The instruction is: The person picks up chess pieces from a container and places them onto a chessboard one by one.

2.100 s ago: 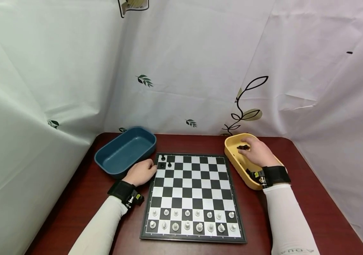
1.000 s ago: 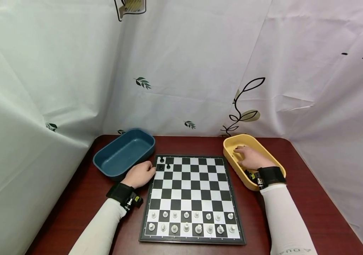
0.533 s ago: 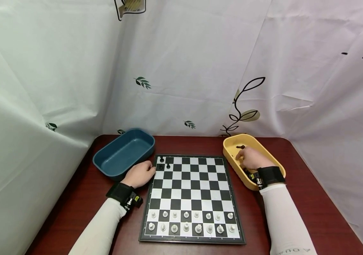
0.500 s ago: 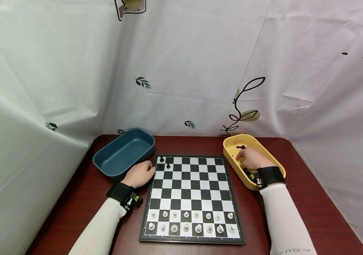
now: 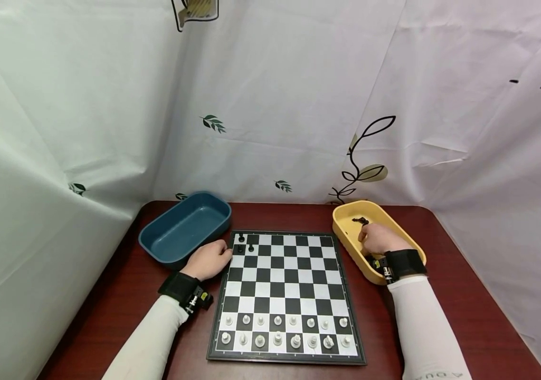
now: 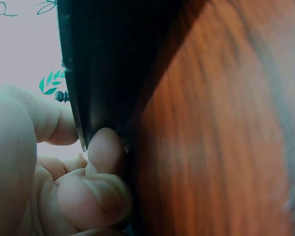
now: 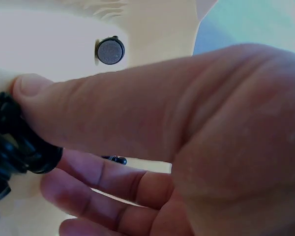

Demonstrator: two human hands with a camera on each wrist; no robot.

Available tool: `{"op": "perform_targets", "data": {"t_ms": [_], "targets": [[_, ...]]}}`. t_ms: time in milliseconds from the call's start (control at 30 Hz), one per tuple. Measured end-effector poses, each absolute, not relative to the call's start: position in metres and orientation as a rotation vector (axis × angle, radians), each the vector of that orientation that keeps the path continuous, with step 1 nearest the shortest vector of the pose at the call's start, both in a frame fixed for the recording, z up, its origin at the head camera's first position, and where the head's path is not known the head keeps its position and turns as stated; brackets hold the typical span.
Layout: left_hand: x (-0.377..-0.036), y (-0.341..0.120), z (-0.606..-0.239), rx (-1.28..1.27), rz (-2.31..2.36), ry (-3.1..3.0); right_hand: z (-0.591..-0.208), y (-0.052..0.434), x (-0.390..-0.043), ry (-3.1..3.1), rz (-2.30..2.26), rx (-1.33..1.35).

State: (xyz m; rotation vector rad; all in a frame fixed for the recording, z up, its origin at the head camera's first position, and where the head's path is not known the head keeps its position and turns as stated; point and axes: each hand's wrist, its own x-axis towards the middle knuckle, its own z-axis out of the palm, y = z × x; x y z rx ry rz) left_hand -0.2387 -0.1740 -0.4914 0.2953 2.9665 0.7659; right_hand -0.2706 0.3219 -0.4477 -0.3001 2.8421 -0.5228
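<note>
In the head view my left hand [image 5: 207,259] is at the far left part of the chessboard [image 5: 275,291]. The left wrist view shows its fingers on both sides of the board's dark edge [image 6: 108,64], gripping it. My right hand [image 5: 380,239] reaches down into the yellow tray [image 5: 343,211]. In the right wrist view its thumb [image 7: 103,105] touches a cluster of black chess pieces [image 7: 19,142]; whether it pinches one is hidden. Another black piece [image 5: 360,220] lies at the tray's far end. A round grey base of a piece [image 7: 110,50] shows beyond the thumb.
Black pieces, among them one pawn [image 5: 250,247], stand at the board's far left corner. White pieces [image 5: 296,341] fill two near rows. A blue tray [image 5: 184,227] stands left of the board. White cloth [image 5: 270,105] hangs behind the brown table [image 5: 280,211].
My right hand leaves a black piece at the yellow tray's far end and shifts nearer, its fingers lower in the tray. My left hand stays at the board's edge.
</note>
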Motion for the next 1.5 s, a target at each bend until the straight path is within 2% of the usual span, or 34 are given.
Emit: {"op": "perform_targets", "data": {"t_ms": [467, 967, 1500], "targets": [[-0.2391, -0.1739, -0.4906, 0.300, 0.764, 2.961, -0.4465, 0.3241, -0.2676, 2.836, -0.499, -0.255], [-0.2425, -0.1726, -0.4922, 0.306, 0.774, 2.952, -0.4450, 0.3231, -0.2677, 2.893, -0.556, -0.381], [-0.2427, -0.1741, -0.4936, 0.298, 0.773, 2.958, -0.4429, 0.3241, -0.2695, 3.037, -0.651, -0.350]]}}
